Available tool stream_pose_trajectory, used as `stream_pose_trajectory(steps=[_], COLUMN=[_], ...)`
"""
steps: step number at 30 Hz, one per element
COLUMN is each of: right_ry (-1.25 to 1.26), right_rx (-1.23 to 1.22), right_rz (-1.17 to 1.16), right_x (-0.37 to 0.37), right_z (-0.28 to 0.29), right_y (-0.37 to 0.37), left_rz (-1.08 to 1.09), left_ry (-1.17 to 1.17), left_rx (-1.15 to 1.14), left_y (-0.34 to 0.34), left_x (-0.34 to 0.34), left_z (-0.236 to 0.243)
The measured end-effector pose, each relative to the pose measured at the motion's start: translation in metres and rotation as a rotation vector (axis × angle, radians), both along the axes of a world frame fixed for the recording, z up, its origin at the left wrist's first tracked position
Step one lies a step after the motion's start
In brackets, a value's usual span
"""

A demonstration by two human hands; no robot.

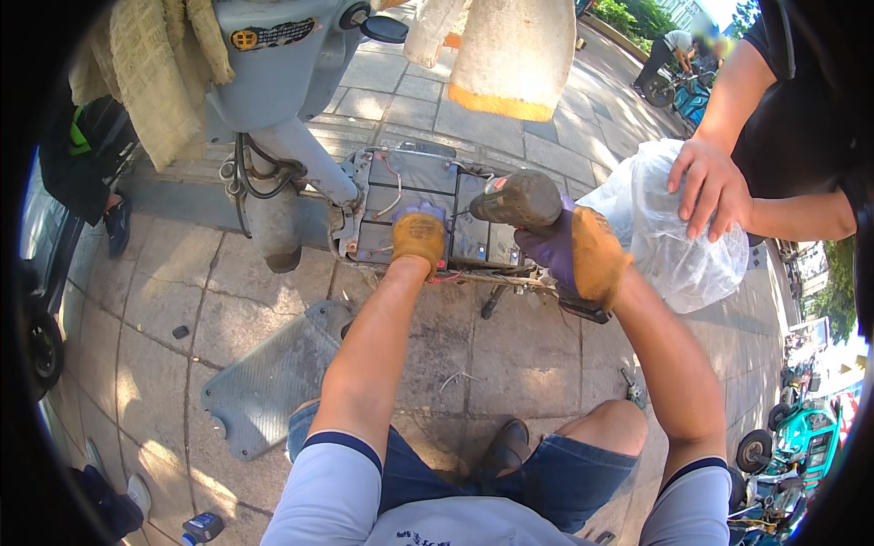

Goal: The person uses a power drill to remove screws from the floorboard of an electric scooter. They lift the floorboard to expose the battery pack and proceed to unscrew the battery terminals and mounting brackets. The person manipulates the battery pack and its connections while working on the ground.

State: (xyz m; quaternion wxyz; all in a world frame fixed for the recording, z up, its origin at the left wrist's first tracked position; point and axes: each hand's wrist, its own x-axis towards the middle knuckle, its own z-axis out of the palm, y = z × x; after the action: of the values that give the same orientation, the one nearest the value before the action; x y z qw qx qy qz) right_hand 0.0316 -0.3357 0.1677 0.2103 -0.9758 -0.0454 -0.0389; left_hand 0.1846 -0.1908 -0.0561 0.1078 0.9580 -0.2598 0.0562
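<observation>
My right hand (587, 250), in a purple and yellow work glove, is wrapped round the handle of a cordless drill (523, 198). Its nose points left, above the block of dark batteries (428, 175) in the scooter's open floor frame. My left hand (419, 235), gloved the same way, rests low over these batteries with its fingers curled down; what lies under the fingertips is hidden. Thin red and pale wires (394, 177) run across the battery tops.
The grey scooter front (273, 68), draped with cloths (150, 77), rises ahead on the left. A grey floor panel (273, 382) lies on the paving. At right, another person's hand (710, 187) rests on a clear plastic-wrapped bundle (669, 241). A small bottle (202, 526) is at lower left.
</observation>
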Motion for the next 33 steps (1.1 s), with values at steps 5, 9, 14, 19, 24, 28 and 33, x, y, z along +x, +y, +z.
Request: stream_pose_trajectory(steps=[5,9,14,19,24,28,33], right_ry=[0.075,0.157,0.115,0.102,0.091,0.103,0.182], right_rx=[0.306,0.39,0.44,0.373,0.295,0.278,0.181], right_rz=[-0.238,-0.248,-0.03,0.07,0.079,0.081,0.006], right_x=[-0.033,-0.041,-0.034,-0.014,-0.004,0.001,0.0], right_z=[0.044,0.019,-0.031,-0.053,-0.055,-0.059,-0.044], right_y=[0.023,0.03,0.052,0.078,0.091,0.092,0.103], left_rz=[0.124,0.135,0.145,0.095,0.206,0.33,0.194], left_ry=[0.106,0.607,0.813,0.861,1.216,1.318,1.084], left_rx=[-0.606,-1.215,-1.21,-0.763,-0.93,-1.048,-0.707], left_y=[0.031,0.076,0.114,0.15,0.209,0.202,0.187], left_x=[0.017,0.043,0.028,0.024,0.024,0.014,0.014], left_z=[-0.002,0.005,0.04,0.033,-0.002,-0.005,-0.003])
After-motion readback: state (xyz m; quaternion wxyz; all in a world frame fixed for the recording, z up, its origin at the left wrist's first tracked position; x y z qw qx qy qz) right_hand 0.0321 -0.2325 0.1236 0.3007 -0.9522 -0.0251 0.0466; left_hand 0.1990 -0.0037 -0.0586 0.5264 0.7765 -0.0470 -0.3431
